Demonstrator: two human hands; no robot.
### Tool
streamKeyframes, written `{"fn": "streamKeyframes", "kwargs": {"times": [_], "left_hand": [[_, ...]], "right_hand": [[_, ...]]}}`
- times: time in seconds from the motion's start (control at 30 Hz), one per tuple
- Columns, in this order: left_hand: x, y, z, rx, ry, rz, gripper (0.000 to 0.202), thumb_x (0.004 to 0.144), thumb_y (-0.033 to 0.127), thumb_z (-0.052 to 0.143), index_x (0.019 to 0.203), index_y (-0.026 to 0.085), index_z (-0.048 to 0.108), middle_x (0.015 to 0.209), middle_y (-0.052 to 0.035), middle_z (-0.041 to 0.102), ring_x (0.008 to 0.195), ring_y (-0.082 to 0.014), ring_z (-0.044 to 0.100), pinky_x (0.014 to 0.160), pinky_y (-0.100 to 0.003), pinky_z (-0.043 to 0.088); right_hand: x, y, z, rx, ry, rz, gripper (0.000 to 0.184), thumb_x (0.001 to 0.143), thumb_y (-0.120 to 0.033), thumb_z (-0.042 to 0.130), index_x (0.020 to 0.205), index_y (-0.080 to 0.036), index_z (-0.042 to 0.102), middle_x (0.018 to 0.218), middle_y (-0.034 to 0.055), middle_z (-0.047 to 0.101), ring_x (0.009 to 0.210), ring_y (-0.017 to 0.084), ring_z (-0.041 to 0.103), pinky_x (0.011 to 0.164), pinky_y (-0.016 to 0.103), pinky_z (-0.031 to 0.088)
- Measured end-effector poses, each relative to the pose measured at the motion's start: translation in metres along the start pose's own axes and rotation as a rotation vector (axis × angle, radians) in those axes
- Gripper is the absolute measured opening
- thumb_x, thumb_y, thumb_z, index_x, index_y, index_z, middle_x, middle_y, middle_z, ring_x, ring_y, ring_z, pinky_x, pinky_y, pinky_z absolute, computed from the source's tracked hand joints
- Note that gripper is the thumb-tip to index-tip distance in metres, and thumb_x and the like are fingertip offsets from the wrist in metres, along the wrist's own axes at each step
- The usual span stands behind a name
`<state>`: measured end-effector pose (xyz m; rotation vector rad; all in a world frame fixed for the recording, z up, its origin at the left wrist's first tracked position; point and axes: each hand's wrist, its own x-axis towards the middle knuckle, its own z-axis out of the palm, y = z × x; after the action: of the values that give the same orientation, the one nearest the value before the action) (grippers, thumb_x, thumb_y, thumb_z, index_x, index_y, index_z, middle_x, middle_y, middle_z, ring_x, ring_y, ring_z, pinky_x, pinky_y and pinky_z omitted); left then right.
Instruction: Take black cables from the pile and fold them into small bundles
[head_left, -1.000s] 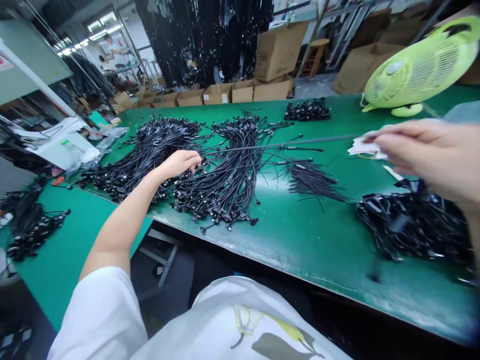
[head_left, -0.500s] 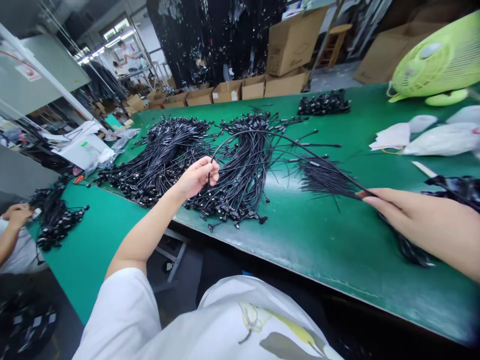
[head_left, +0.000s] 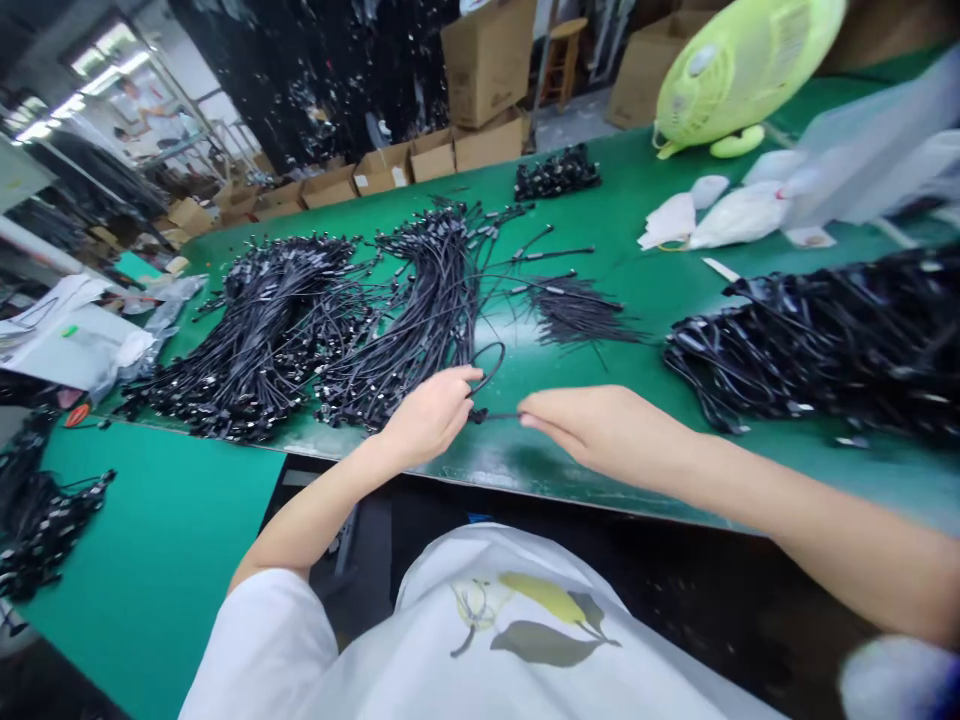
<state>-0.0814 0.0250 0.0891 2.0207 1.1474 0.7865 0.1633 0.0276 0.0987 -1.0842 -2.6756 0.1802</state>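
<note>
My left hand is closed on a black cable, which bends in a small loop above its fingertips. Facing it, my right hand pinches the end of a thin black strand that runs towards my left fingers. Whether this strand is part of the cable or a separate tie, I cannot tell. Just beyond both hands lies a pile of black cables with small connectors. A heap of thin, straight black strips rests behind my right hand.
Another cable pile lies to the left on the green table. Bundled black cables cover its right side, near white bags and a yellow-green fan. Open cardboard boxes line the back edge.
My hands have come together from far apart, the right one moving left and nearer my body. The long arc of cable is now a small loop at my left hand. The view has turned right.
</note>
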Motion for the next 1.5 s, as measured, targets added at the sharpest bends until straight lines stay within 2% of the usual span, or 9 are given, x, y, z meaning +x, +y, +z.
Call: {"fn": "streamKeyframes", "kwargs": {"times": [0.27, 0.43, 0.6, 0.73, 0.83, 0.93, 1.13, 1.3, 1.5], "left_hand": [[-0.025, 0.002, 0.003, -0.880, -0.127, -0.315, 0.036, 0.088, 0.048, 0.059, 0.093, 0.013, 0.065, 0.047, 0.0059, 0.041, 0.043, -0.0069, 0.033, 0.046, -0.021, 0.030], [-0.033, 0.001, -0.035, -1.170, 0.242, -0.370, 0.025, 0.087, 0.034, 0.063, 0.099, 0.013, 0.069, 0.051, 0.0073, 0.026, 0.043, -0.0065, 0.023, 0.036, -0.015, 0.024], [-0.022, -0.011, -0.046, -1.073, 0.584, -0.308, 0.025, 0.096, 0.030, 0.048, 0.103, 0.017, 0.068, 0.051, 0.0077, 0.026, 0.041, -0.0067, 0.024, 0.037, -0.014, 0.028], [-0.009, -0.011, -0.006, -0.678, 0.386, -0.247, 0.027, 0.091, 0.040, 0.058, 0.099, 0.016, 0.067, 0.070, -0.0004, 0.061, 0.062, -0.0096, 0.057, 0.058, -0.020, 0.047], [-0.009, 0.000, 0.023, -0.448, 0.121, -0.158, 0.031, 0.092, 0.044, 0.054, 0.100, 0.017, 0.066, 0.096, -0.0068, 0.068, 0.091, -0.0174, 0.063, 0.084, -0.029, 0.048], [-0.013, 0.006, 0.033, -0.425, -0.002, -0.164, 0.030, 0.094, 0.044, 0.051, 0.099, 0.018, 0.064, 0.079, -0.0026, 0.064, 0.076, -0.0148, 0.058, 0.075, -0.028, 0.046], [-0.006, -0.003, 0.039, -0.877, 0.151, -0.247, 0.034, 0.088, 0.051, 0.058, 0.088, 0.017, 0.058, 0.058, 0.0040, 0.046, 0.052, -0.0095, 0.041, 0.054, -0.025, 0.035], [-0.010, -0.011, 0.054, -1.003, 0.077, -0.311, 0.045, 0.085, 0.059, 0.057, 0.072, 0.017, 0.055, 0.060, 0.0004, 0.051, 0.071, -0.0168, 0.059, 0.087, -0.036, 0.046], [-0.022, -0.023, 0.076, -0.879, 0.209, -0.346, 0.046, 0.087, 0.063, 0.052, 0.083, 0.017, 0.055, 0.055, 0.0075, 0.036, 0.051, -0.0111, 0.043, 0.065, -0.030, 0.041]], "right_hand": [[0.025, 0.052, -0.008, 0.223, 0.148, 0.097, 0.033, 0.093, -0.048, 0.050, 0.086, -0.020, 0.067, 0.082, 0.0022, 0.070, 0.075, 0.017, 0.062, 0.064, 0.025, 0.038], [0.003, 0.086, 0.010, 0.457, 0.099, 0.184, 0.037, 0.089, -0.051, 0.051, 0.106, -0.022, 0.068, 0.089, 0.0030, 0.070, 0.072, 0.018, 0.062, 0.066, 0.028, 0.044], [-0.016, 0.062, 0.024, 0.042, 0.166, 0.094, 0.032, 0.097, -0.031, 0.040, 0.107, -0.017, 0.068, 0.095, 0.0089, 0.071, 0.084, 0.020, 0.065, 0.067, 0.028, 0.043], [-0.015, 0.012, 0.024, -0.018, 0.059, -0.286, 0.030, 0.098, -0.026, 0.040, 0.085, -0.018, 0.066, 0.069, 0.0028, 0.064, 0.058, 0.014, 0.057, 0.054, 0.028, 0.032], [0.000, -0.005, 0.015, 0.129, 0.090, -0.315, 0.034, 0.100, -0.032, 0.039, 0.081, -0.019, 0.064, 0.071, 0.0024, 0.064, 0.060, 0.013, 0.056, 0.055, 0.026, 0.031], [0.020, 0.003, 0.014, 0.335, 0.245, -0.085, 0.031, 0.098, -0.039, 0.044, 0.084, -0.019, 0.063, 0.079, 0.0035, 0.065, 0.069, 0.014, 0.058, 0.060, 0.025, 0.036], [0.044, 0.003, 0.063, 1.183, 0.448, 0.234, 0.044, 0.084, -0.062, 0.058, 0.090, -0.019, 0.059, 0.081, 0.0031, 0.059, 0.074, 0.015, 0.055, 0.066, 0.027, 0.045], [0.048, -0.015, 0.072, 1.736, 0.462, 0.452, 0.049, 0.079, -0.060, 0.066, 0.062, -0.018, 0.048, 0.056, -0.0060, 0.034, 0.046, 0.006, 0.025, 0.041, 0.021, 0.026], [0.050, -0.032, 0.058, 2.060, 0.426, 0.562, 0.046, 0.065, -0.057, 0.079, 0.076, -0.019, 0.056, 0.076, 0.0007, 0.055, 0.073, 0.013, 0.055, 0.060, 0.023, 0.051]]}}
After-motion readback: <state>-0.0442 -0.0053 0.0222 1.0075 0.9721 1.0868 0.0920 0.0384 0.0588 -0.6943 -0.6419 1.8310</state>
